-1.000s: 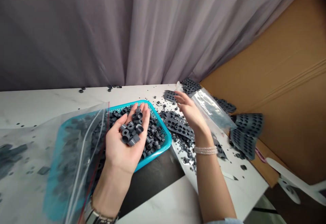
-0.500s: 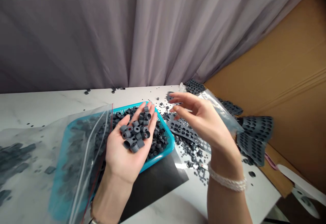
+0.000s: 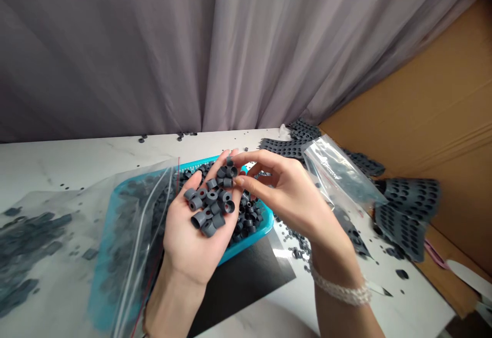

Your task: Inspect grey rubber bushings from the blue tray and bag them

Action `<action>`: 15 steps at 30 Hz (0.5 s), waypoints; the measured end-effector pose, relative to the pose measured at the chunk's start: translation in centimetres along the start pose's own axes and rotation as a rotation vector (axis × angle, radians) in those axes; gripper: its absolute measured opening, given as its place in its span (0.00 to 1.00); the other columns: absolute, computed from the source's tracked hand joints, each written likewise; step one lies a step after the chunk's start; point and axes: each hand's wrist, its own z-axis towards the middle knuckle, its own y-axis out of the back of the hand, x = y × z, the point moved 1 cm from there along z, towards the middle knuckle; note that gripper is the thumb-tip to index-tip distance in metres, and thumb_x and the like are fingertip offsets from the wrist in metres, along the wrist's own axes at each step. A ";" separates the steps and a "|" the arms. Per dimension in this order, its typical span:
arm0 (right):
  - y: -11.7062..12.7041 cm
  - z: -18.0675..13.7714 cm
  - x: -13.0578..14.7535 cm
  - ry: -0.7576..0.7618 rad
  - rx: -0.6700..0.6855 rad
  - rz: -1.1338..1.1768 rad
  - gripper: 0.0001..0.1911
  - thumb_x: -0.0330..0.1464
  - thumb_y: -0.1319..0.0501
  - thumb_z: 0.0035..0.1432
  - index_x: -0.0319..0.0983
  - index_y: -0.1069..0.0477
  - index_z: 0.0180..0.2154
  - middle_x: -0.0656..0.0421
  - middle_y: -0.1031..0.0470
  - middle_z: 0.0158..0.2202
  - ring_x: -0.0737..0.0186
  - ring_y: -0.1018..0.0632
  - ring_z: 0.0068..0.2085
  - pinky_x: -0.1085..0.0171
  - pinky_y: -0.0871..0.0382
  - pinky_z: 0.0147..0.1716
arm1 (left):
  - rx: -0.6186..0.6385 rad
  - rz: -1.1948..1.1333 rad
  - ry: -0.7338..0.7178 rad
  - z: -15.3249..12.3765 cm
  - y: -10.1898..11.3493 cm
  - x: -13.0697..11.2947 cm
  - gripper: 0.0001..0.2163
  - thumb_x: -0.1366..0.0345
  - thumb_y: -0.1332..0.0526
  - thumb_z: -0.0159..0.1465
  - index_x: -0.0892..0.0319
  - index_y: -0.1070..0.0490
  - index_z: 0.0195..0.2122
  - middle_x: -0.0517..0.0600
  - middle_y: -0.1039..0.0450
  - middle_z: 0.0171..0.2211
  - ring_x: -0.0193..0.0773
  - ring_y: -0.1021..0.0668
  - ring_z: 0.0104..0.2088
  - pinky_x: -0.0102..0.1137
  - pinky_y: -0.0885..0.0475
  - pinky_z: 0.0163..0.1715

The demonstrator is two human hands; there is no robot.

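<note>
My left hand [image 3: 192, 240] lies palm up and cupped, holding a heap of small grey rubber rings [image 3: 209, 204] above a teal basket [image 3: 266, 221] that holds many more. My right hand [image 3: 286, 194] reaches in from the right. Its forefinger and thumb are bent but still apart around the topmost rings at my left fingertips, and nothing is lifted. A pearl bracelet [image 3: 338, 289] circles the right wrist.
A large clear zip bag [image 3: 115, 225] with rings inside covers the basket's left part. A small clear bag [image 3: 338, 171] and punched grey rubber sheets [image 3: 407, 210] lie to the right, against a cardboard panel [image 3: 423, 112]. A black sheet [image 3: 246, 276] lies under the basket on the white table [image 3: 77, 158].
My right hand has come away from the small bag and rubber sheets and moved left to the rings on my left fingertips. My left hand stayed cupped with its heap.
</note>
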 end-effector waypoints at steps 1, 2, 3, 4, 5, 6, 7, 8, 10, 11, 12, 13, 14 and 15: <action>0.0 0.0 0.0 0.006 -0.014 -0.004 0.11 0.29 0.42 0.58 0.41 0.26 0.43 0.59 0.23 0.43 0.63 0.23 0.40 0.64 0.29 0.37 | 0.000 -0.005 0.000 0.0 0.0 0.0 0.22 0.64 0.56 0.67 0.66 0.40 0.60 0.59 0.26 0.49 0.44 0.25 0.52 0.34 0.25 0.46; -0.1 0.1 -0.1 0.011 -0.028 -0.010 0.10 0.29 0.42 0.58 0.41 0.26 0.42 0.59 0.22 0.42 0.64 0.23 0.39 0.64 0.29 0.38 | -0.001 -0.011 0.001 0.0 0.0 0.1 0.22 0.64 0.56 0.68 0.68 0.40 0.60 0.60 0.26 0.49 0.45 0.25 0.52 0.35 0.25 0.46; 0.0 0.1 -0.2 0.017 -0.042 -0.015 0.09 0.29 0.42 0.58 0.41 0.25 0.41 0.59 0.22 0.42 0.64 0.23 0.39 0.65 0.29 0.39 | -0.003 -0.016 0.003 0.0 -0.1 0.1 0.22 0.64 0.56 0.68 0.69 0.41 0.60 0.61 0.26 0.49 0.46 0.25 0.52 0.36 0.25 0.46; 0.0 0.1 -0.2 0.020 -0.053 -0.018 0.09 0.29 0.42 0.58 0.41 0.25 0.39 0.60 0.22 0.41 0.65 0.23 0.39 0.65 0.29 0.40 | -0.004 -0.022 0.006 0.0 -0.1 0.2 0.22 0.65 0.56 0.67 0.69 0.41 0.60 0.62 0.26 0.49 0.47 0.26 0.52 0.37 0.25 0.46; 0.1 0.1 -0.3 0.018 -0.059 -0.017 0.08 0.29 0.42 0.59 0.40 0.25 0.38 0.60 0.21 0.40 0.65 0.22 0.39 0.65 0.29 0.41 | -0.005 -0.029 0.011 0.0 -0.1 0.3 0.22 0.65 0.56 0.67 0.70 0.41 0.60 0.63 0.26 0.49 0.48 0.26 0.52 0.38 0.25 0.46; 0.2 0.2 -0.4 0.012 -0.062 -0.010 0.08 0.29 0.42 0.59 0.40 0.25 0.37 0.60 0.21 0.39 0.65 0.22 0.39 0.65 0.29 0.41 | -0.004 -0.036 0.014 0.0 -0.1 0.3 0.22 0.65 0.56 0.67 0.71 0.41 0.60 0.63 0.26 0.49 0.49 0.26 0.53 0.38 0.25 0.47; 0.2 0.2 -0.5 0.000 -0.062 0.003 0.08 0.30 0.43 0.59 0.40 0.25 0.37 0.60 0.21 0.38 0.65 0.22 0.39 0.65 0.29 0.41 | -0.003 -0.044 0.018 0.0 -0.1 0.3 0.22 0.66 0.55 0.67 0.71 0.42 0.60 0.64 0.27 0.49 0.50 0.27 0.53 0.39 0.25 0.47; 0.3 0.2 -0.6 -0.014 -0.062 0.019 0.08 0.30 0.43 0.59 0.39 0.25 0.37 0.59 0.21 0.37 0.64 0.22 0.38 0.65 0.29 0.41 | 0.005 -0.052 0.019 0.0 -0.1 0.3 0.22 0.66 0.55 0.67 0.71 0.42 0.60 0.64 0.27 0.50 0.50 0.27 0.54 0.40 0.26 0.48; 0.4 0.2 -0.7 -0.049 -0.064 0.044 0.09 0.31 0.43 0.60 0.38 0.25 0.37 0.59 0.21 0.35 0.64 0.22 0.38 0.65 0.29 0.40 | 0.025 -0.066 0.022 -0.1 0.1 0.3 0.22 0.67 0.55 0.67 0.72 0.41 0.59 0.65 0.27 0.50 0.51 0.28 0.54 0.40 0.26 0.49; 0.4 0.1 -0.7 -0.062 -0.067 0.052 0.09 0.31 0.43 0.60 0.38 0.25 0.38 0.58 0.21 0.34 0.64 0.22 0.38 0.64 0.29 0.40 | 0.035 -0.071 0.021 0.0 0.2 0.2 0.22 0.67 0.56 0.67 0.73 0.41 0.59 0.65 0.27 0.50 0.51 0.28 0.54 0.41 0.27 0.49; 0.4 0.1 -0.6 -0.069 -0.072 0.060 0.09 0.31 0.43 0.60 0.38 0.25 0.38 0.58 0.21 0.35 0.63 0.22 0.38 0.64 0.29 0.40 | 0.045 -0.075 0.016 0.0 0.2 0.2 0.22 0.67 0.56 0.67 0.73 0.41 0.59 0.65 0.27 0.49 0.51 0.28 0.54 0.41 0.27 0.49; 0.4 0.1 -0.6 -0.073 -0.074 0.068 0.09 0.31 0.43 0.60 0.38 0.25 0.39 0.58 0.21 0.36 0.63 0.22 0.39 0.64 0.29 0.41 | 0.050 -0.077 0.013 0.0 0.3 0.1 0.22 0.67 0.56 0.67 0.74 0.41 0.59 0.65 0.27 0.49 0.50 0.27 0.54 0.40 0.27 0.50; 0.3 0.1 -0.5 -0.074 -0.075 0.080 0.09 0.31 0.44 0.60 0.38 0.25 0.39 0.58 0.21 0.38 0.64 0.22 0.39 0.64 0.29 0.42 | 0.051 -0.079 0.004 0.0 0.3 0.1 0.22 0.67 0.56 0.67 0.73 0.41 0.59 0.64 0.26 0.49 0.50 0.27 0.54 0.40 0.28 0.50; 0.1 0.1 -0.4 -0.075 -0.077 0.092 0.10 0.31 0.44 0.61 0.39 0.26 0.40 0.58 0.21 0.40 0.64 0.22 0.40 0.64 0.29 0.42 | 0.049 -0.079 -0.004 0.0 0.3 0.0 0.22 0.67 0.56 0.67 0.73 0.41 0.59 0.64 0.26 0.49 0.49 0.27 0.54 0.40 0.28 0.51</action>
